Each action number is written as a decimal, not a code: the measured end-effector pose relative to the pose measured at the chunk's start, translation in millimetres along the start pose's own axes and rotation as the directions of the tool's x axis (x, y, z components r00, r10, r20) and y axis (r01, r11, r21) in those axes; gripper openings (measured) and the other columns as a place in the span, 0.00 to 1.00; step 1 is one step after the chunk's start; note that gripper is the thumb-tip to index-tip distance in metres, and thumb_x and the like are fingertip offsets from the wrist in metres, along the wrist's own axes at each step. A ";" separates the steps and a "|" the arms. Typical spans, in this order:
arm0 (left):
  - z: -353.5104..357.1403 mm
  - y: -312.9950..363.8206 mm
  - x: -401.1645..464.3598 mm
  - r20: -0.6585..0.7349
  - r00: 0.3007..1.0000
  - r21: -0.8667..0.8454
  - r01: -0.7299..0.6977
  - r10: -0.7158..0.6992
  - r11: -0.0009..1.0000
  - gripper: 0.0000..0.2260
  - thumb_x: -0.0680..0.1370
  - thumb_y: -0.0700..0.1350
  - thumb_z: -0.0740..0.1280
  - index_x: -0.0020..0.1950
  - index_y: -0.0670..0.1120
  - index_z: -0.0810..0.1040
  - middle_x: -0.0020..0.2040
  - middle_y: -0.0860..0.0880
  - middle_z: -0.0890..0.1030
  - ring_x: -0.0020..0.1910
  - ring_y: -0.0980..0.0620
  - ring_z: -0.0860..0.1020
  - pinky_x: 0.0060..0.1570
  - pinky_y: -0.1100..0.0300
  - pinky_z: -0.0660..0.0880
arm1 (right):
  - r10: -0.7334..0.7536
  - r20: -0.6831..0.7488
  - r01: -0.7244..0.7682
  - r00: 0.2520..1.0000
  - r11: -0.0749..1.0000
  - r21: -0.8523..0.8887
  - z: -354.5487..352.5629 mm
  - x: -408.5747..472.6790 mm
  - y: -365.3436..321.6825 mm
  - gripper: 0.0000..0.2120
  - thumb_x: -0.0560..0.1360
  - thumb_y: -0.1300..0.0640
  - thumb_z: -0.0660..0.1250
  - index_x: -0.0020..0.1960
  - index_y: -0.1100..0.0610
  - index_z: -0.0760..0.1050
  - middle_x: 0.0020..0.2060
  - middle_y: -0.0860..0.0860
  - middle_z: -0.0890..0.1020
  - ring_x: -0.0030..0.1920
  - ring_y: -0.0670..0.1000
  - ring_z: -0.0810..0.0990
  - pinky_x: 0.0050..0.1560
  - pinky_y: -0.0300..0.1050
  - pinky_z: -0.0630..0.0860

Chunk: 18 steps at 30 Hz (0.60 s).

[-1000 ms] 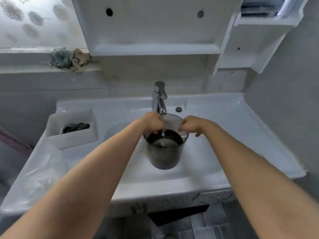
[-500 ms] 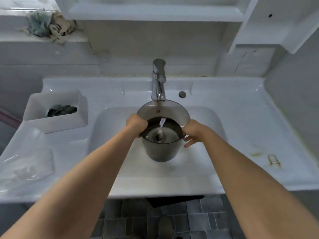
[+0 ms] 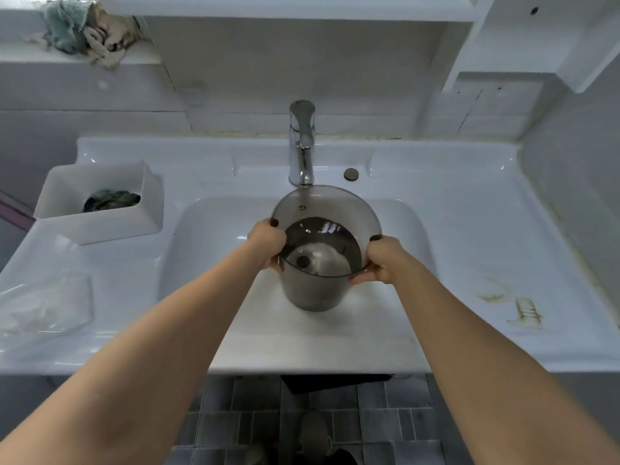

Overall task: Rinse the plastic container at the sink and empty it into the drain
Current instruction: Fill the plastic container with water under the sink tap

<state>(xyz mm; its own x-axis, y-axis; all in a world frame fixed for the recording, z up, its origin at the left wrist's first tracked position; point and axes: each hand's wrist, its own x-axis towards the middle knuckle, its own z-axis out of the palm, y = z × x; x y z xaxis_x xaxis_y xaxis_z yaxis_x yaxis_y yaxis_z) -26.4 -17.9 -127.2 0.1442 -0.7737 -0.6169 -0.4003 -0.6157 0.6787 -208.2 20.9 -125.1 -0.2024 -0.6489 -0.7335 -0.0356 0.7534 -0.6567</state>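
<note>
A smoky transparent plastic container [image 3: 315,293] hangs upright over the white sink basin [image 3: 208,250], just below the chrome tap [image 3: 301,146]. Water stands inside it, and the sink's dark drain shows through its bottom. My left hand [image 3: 268,245] grips the rim on the left side. My right hand [image 3: 380,260] grips the rim on the right side. No water stream from the tap is visible.
A white box [image 3: 100,226] holding a dark scrubber sits on the counter at left. A clear plastic sheet [image 3: 43,307] lies at front left. Rags [image 3: 84,31] rest on the upper left shelf. A small round button [image 3: 351,174] is beside the tap.
The view has tilted down and closer to the sink. The thin stream seen falling into the container earlier is gone, and both hands keep their grip on the rim.
</note>
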 end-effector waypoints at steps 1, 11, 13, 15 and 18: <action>2.4 0.3 -3.3 0.007 1.000 0.005 -0.003 0.003 1.000 0.26 0.78 0.36 0.48 0.76 0.47 0.59 0.67 0.37 0.70 0.28 0.41 0.74 0.18 0.55 0.76 | -0.004 -0.010 0.003 1.000 1.000 -0.012 -3.9 -3.5 0.2 0.14 0.74 0.75 0.55 0.55 0.66 0.71 0.57 0.69 0.77 0.38 0.69 0.80 0.24 0.58 0.78; 19.3 14.1 -38.7 0.085 0.994 0.138 -0.086 0.075 0.987 0.12 0.75 0.33 0.53 0.53 0.37 0.73 0.39 0.35 0.80 0.29 0.37 0.80 0.43 0.41 0.80 | -0.032 -0.032 0.028 0.999 0.994 -0.108 -43.5 -50.2 -3.1 0.15 0.76 0.74 0.52 0.60 0.69 0.69 0.61 0.70 0.74 0.40 0.70 0.79 0.21 0.56 0.76; 16.6 17.2 -46.9 0.108 0.989 0.156 -0.116 0.100 0.981 0.08 0.75 0.33 0.54 0.47 0.37 0.72 0.26 0.38 0.80 0.20 0.43 0.78 0.42 0.45 0.80 | -0.048 -0.044 0.040 0.998 0.986 -0.162 -45.8 -60.9 -5.6 0.18 0.77 0.73 0.51 0.65 0.71 0.67 0.61 0.71 0.73 0.46 0.74 0.79 0.22 0.55 0.76; 11.4 18.4 -58.3 0.129 0.984 0.155 -0.146 0.126 0.977 0.08 0.75 0.31 0.55 0.45 0.37 0.73 0.29 0.37 0.79 0.15 0.46 0.76 0.35 0.49 0.80 | -0.059 -0.048 0.049 0.997 0.980 -0.195 -46.4 -74.4 -8.6 0.18 0.76 0.74 0.50 0.65 0.74 0.66 0.56 0.72 0.74 0.53 0.75 0.78 0.20 0.53 0.77; -3.0 20.1 -79.5 0.151 0.975 0.136 -0.186 0.165 0.973 0.11 0.72 0.29 0.57 0.50 0.32 0.75 0.32 0.36 0.78 0.15 0.45 0.76 0.32 0.48 0.79 | -0.103 -0.055 0.088 0.993 0.969 -0.230 -44.4 -103.5 -14.5 0.16 0.76 0.75 0.51 0.61 0.76 0.68 0.49 0.73 0.74 0.55 0.74 0.78 0.27 0.56 0.78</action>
<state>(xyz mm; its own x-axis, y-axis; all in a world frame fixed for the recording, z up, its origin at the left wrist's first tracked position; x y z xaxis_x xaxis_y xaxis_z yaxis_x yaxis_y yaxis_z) -43.2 30.8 -63.3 -0.0618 -0.8331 -0.5496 -0.5398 -0.4353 0.7205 -230.2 81.9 -31.8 -0.2513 -0.7163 -0.6510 -0.2771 0.6977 -0.6607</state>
